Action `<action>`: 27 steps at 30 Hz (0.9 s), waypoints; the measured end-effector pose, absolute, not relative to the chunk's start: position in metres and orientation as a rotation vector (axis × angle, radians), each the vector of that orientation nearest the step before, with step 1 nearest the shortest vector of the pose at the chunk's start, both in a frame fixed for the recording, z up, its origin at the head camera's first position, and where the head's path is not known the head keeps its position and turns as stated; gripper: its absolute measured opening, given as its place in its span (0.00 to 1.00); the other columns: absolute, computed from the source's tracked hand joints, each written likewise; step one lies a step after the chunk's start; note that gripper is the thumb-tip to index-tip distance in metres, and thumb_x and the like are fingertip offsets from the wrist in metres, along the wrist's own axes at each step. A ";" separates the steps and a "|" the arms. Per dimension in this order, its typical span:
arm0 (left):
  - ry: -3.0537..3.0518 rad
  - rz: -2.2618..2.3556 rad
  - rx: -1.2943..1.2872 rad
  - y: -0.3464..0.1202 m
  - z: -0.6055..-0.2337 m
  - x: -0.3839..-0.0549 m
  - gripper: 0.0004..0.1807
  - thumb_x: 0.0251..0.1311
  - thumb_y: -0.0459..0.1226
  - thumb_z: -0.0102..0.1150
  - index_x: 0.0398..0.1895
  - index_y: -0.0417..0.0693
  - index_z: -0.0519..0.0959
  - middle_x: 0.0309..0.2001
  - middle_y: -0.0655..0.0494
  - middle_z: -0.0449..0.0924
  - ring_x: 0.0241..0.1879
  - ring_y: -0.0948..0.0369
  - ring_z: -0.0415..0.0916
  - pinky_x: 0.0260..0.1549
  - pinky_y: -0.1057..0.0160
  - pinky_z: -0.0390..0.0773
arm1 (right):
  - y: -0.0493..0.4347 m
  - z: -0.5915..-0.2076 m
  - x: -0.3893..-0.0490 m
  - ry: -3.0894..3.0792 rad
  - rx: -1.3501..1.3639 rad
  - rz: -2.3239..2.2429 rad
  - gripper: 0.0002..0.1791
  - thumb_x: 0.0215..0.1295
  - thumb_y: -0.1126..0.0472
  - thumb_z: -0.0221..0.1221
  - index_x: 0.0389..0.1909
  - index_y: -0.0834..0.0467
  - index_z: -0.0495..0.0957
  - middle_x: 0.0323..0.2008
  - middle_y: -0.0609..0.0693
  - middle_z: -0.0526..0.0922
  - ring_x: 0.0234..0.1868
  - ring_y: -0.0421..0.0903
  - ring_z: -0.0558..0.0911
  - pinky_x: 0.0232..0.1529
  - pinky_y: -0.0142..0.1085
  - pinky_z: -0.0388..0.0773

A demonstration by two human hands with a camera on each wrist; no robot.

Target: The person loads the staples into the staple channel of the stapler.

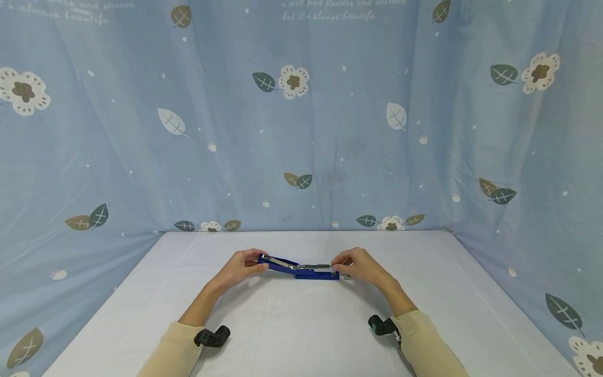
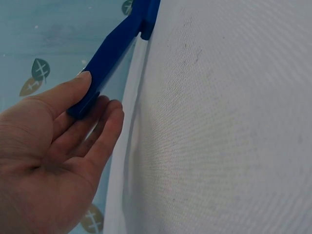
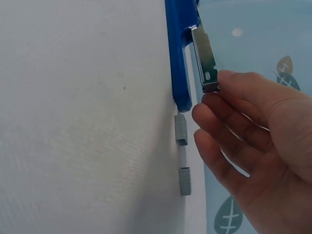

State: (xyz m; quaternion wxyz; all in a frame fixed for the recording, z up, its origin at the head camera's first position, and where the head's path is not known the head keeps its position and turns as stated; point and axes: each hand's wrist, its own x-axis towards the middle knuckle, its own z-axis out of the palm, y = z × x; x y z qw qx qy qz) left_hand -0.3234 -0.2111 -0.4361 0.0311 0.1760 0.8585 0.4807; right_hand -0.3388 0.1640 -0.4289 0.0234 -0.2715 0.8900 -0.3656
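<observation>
A blue stapler (image 1: 316, 276) lies folded wide open on the white table, its top arm swung over to the left. My left hand (image 1: 239, 269) pinches the far end of that raised blue arm (image 2: 109, 53) between thumb and fingers, as the left wrist view shows. At the other side, my right hand (image 1: 360, 264) pinches the tip of the metal staple magazine (image 3: 204, 53), which sits tilted up off the blue base (image 3: 181, 78). Two short strips of staples, one nearer (image 3: 181, 129) and one farther (image 3: 185, 181) from the base, lie on the table below the right fingers.
The white tabletop (image 1: 301, 324) spreads around the stapler. Behind it and along both sides hangs a blue curtain (image 1: 301, 131) printed with leaves and flowers. A black wrist camera (image 1: 212, 337) is strapped by the left sleeve, another (image 1: 382, 325) by the right.
</observation>
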 end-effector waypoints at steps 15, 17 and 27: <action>2.636 1.476 0.521 -0.212 -0.437 -0.327 0.25 0.62 0.46 0.65 0.59 0.47 0.76 0.51 0.48 0.83 0.49 0.57 0.82 0.45 0.65 0.81 | 0.170 -0.419 -0.338 2.810 -0.911 -1.124 0.13 0.69 0.57 0.60 0.47 0.60 0.85 0.40 0.47 0.88 0.40 0.41 0.83 0.38 0.30 0.79; 2.631 1.483 0.527 -0.212 -0.437 -0.327 0.24 0.62 0.46 0.65 0.59 0.46 0.77 0.50 0.47 0.84 0.47 0.58 0.82 0.44 0.65 0.81 | 0.170 -0.418 -0.338 2.809 -0.920 -1.124 0.13 0.69 0.57 0.60 0.46 0.59 0.85 0.41 0.47 0.88 0.40 0.41 0.83 0.38 0.30 0.79; 2.655 1.479 0.536 -0.206 -0.430 -0.319 0.22 0.64 0.38 0.63 0.59 0.40 0.75 0.51 0.41 0.82 0.49 0.51 0.82 0.45 0.63 0.80 | 0.172 -0.411 -0.337 2.815 -0.890 -1.135 0.11 0.69 0.53 0.60 0.45 0.52 0.85 0.40 0.46 0.88 0.39 0.40 0.82 0.38 0.32 0.79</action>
